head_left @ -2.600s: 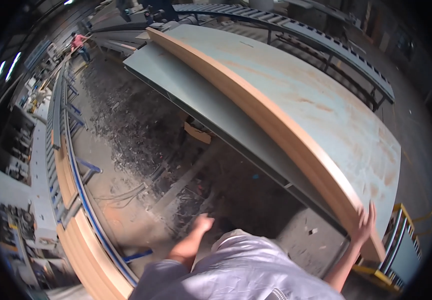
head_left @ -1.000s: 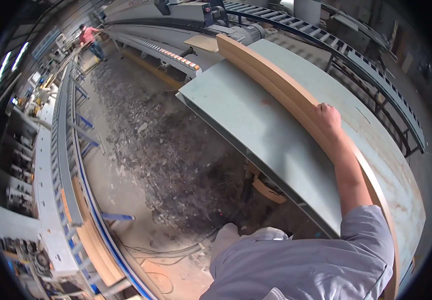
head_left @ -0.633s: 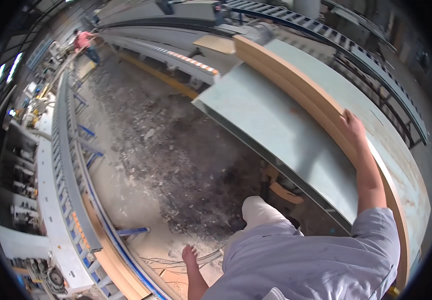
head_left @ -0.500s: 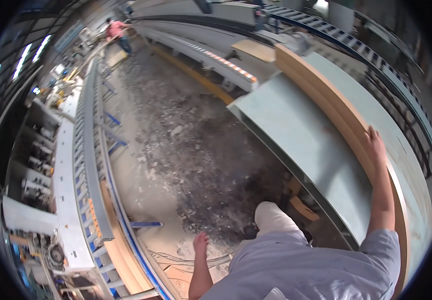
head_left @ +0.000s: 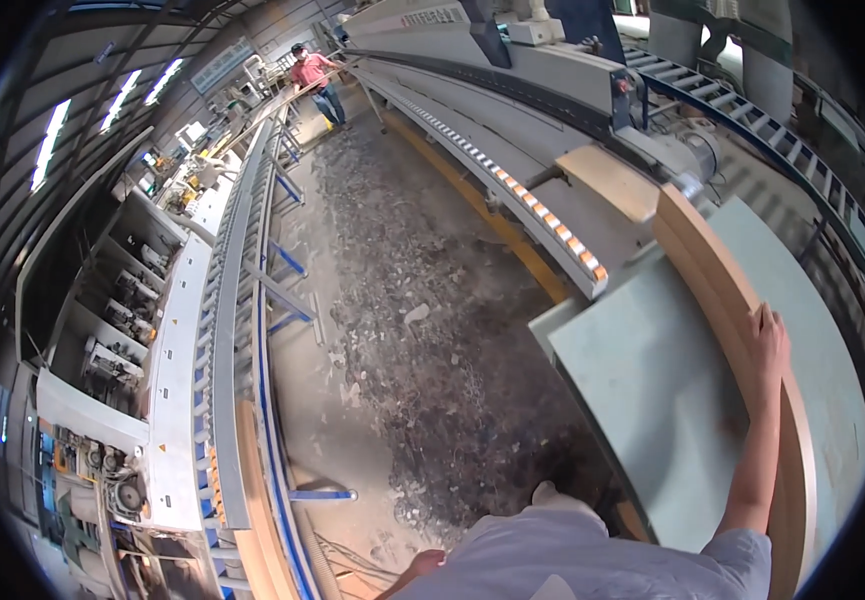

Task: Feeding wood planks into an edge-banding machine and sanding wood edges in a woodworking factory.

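My right hand (head_left: 769, 335) is closed over the top edge of a long light-brown wooden board (head_left: 704, 252). The board stands on edge along a pale green tabletop (head_left: 632, 345), which shows on both sides of it. Low at the bottom edge, my left hand (head_left: 428, 562) hangs beside my body, apart from any object. Its fingers are mostly hidden, so their pose is unclear.
A roller conveyor (head_left: 242, 330) with a long grey strip runs along the left, beside a white machine (head_left: 174, 390). Ahead right stands a long grey machine (head_left: 552, 125) with an orange-and-white track (head_left: 542, 215). A person in red (head_left: 314, 75) holds long strips far off. Debris litters the floor (head_left: 432, 330).
My view has tilted up and turned left, so more of the far hall shows. My right hand keeps its place on the board. My left hand has dropped toward the bottom edge.
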Action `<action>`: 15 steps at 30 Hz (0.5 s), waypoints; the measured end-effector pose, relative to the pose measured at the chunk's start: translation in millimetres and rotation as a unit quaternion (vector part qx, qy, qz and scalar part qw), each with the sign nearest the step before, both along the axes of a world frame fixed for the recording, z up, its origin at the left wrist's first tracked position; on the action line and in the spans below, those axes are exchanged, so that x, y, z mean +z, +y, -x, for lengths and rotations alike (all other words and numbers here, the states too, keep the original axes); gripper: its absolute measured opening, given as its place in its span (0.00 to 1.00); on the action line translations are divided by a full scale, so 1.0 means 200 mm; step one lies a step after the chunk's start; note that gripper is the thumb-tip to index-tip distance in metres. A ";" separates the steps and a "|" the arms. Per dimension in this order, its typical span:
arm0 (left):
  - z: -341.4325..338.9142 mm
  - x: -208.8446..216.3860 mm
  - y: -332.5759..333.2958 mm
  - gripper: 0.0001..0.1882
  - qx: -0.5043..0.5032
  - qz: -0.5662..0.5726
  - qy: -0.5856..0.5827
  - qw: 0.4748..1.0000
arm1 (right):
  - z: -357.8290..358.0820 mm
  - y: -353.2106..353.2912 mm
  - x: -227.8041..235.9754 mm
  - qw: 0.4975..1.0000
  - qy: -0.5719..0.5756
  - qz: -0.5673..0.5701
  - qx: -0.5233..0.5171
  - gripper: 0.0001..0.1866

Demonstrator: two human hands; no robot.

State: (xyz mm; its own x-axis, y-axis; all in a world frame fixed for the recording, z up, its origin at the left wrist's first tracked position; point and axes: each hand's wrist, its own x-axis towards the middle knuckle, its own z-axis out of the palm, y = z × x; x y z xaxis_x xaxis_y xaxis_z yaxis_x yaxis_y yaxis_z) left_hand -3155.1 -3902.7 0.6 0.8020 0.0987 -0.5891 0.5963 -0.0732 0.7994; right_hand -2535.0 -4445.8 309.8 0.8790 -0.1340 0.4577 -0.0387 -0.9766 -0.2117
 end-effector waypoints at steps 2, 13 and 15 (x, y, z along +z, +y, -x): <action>-0.28 -0.01 0.05 0.13 0.193 -0.034 0.195 0.961 | -0.10 0.13 0.03 1.000 0.019 0.003 -0.006 0.17; -1.67 0.33 0.29 0.22 0.059 -0.180 0.036 0.981 | -0.21 0.15 -0.06 0.999 0.005 -0.005 -0.039 0.18; -1.74 0.19 0.39 0.21 0.004 -0.154 0.058 0.986 | -0.23 0.18 -0.03 0.999 -0.003 -0.005 -0.050 0.18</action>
